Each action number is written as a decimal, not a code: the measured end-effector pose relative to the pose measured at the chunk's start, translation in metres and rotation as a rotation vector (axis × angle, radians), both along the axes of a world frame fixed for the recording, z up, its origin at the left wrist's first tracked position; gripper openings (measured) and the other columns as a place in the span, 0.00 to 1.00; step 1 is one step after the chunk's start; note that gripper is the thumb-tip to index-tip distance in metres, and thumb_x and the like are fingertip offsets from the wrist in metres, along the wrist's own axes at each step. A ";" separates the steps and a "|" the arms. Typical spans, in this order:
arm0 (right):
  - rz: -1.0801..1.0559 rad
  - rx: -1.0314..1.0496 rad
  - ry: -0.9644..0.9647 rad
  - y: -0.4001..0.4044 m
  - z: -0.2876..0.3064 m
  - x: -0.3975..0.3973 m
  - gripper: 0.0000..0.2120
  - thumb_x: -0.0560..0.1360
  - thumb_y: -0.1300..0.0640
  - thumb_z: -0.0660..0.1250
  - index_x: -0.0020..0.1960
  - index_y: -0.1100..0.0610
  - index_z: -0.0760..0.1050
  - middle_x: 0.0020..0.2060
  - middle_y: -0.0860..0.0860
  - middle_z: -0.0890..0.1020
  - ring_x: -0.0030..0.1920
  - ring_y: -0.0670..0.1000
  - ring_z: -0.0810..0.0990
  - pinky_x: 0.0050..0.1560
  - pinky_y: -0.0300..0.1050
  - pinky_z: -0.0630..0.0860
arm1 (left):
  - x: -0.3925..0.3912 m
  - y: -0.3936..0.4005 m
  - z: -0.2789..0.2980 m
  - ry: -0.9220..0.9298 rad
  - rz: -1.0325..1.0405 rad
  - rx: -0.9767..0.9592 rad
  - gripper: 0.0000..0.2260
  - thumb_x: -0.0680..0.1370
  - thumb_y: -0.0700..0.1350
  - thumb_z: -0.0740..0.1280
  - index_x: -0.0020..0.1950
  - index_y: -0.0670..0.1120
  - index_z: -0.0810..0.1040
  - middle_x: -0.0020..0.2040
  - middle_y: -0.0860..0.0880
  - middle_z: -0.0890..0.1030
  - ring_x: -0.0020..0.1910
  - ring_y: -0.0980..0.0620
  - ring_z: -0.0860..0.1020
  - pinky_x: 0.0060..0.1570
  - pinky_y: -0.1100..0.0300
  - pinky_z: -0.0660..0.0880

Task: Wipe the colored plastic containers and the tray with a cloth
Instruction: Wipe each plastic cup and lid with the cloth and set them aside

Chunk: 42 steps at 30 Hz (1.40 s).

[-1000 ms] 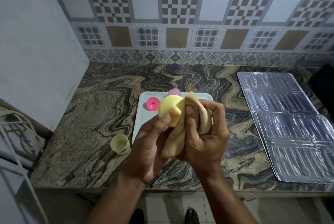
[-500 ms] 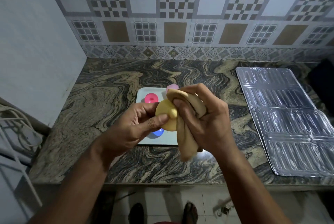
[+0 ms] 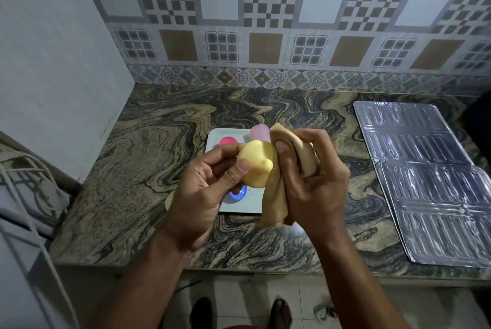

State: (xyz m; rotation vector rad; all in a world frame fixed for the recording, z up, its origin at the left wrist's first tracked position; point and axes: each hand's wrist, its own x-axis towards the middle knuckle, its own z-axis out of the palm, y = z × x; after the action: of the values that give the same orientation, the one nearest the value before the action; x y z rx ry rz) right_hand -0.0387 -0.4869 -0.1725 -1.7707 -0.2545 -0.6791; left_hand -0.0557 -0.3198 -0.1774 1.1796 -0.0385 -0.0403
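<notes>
My left hand (image 3: 202,195) holds a yellow plastic container (image 3: 256,162) above the counter, thumb on its front. My right hand (image 3: 310,182) grips a tan cloth (image 3: 275,201) and presses it against the container's right side; the cloth's tail hangs down. Below the hands lies a white tray (image 3: 215,137). On it I see a red container (image 3: 228,140), a pink container (image 3: 259,132) and a blue container (image 3: 238,194), each partly hidden by my hands. A pale yellow-green piece (image 3: 169,200) peeks out left of my left wrist.
The marbled stone counter (image 3: 148,158) ends in a front edge near my forearms. A ribbed silver foil sheet (image 3: 430,177) covers the right side. A white wall stands at the left, with white cables (image 3: 24,177) beside it, and patterned tiles behind.
The yellow container has turned in my left hand, its knob now facing me. The cloth hand shifted slightly along its right side. The view moved a little.
</notes>
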 end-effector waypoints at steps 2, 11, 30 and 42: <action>-0.070 -0.032 0.010 -0.008 0.000 0.007 0.04 0.79 0.59 0.73 0.51 0.54 0.79 0.42 0.43 0.82 0.39 0.42 0.80 0.41 0.41 0.77 | 0.001 0.005 0.002 -0.069 0.017 0.128 0.11 0.77 0.38 0.71 0.58 0.36 0.81 0.42 0.52 0.87 0.38 0.61 0.81 0.40 0.69 0.75; 0.116 -0.176 -0.044 -0.004 0.013 -0.007 0.07 0.78 0.59 0.73 0.54 0.61 0.82 0.47 0.48 0.86 0.46 0.45 0.85 0.48 0.38 0.80 | 0.002 0.002 0.006 -0.069 0.051 0.144 0.08 0.77 0.38 0.73 0.55 0.39 0.82 0.40 0.52 0.86 0.37 0.62 0.80 0.40 0.70 0.75; 0.098 -0.412 -0.148 -0.019 0.024 0.005 0.08 0.79 0.58 0.73 0.55 0.61 0.84 0.47 0.52 0.82 0.45 0.43 0.78 0.48 0.33 0.75 | 0.002 0.001 0.019 -0.105 -0.087 0.144 0.08 0.78 0.37 0.68 0.55 0.38 0.80 0.38 0.56 0.86 0.37 0.64 0.81 0.39 0.73 0.74; 0.088 -0.220 -0.045 -0.034 0.034 0.017 0.05 0.78 0.59 0.74 0.53 0.57 0.82 0.47 0.42 0.85 0.47 0.38 0.83 0.49 0.33 0.76 | 0.002 0.008 0.023 -0.067 -0.046 0.220 0.11 0.75 0.39 0.69 0.56 0.38 0.82 0.44 0.51 0.86 0.40 0.63 0.83 0.39 0.72 0.75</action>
State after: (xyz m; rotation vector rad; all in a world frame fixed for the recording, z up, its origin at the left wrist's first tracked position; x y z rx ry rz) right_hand -0.0214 -0.5208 -0.1387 -1.9417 -0.4493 -0.6479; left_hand -0.0535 -0.3115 -0.1544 1.3996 -0.1231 -0.0459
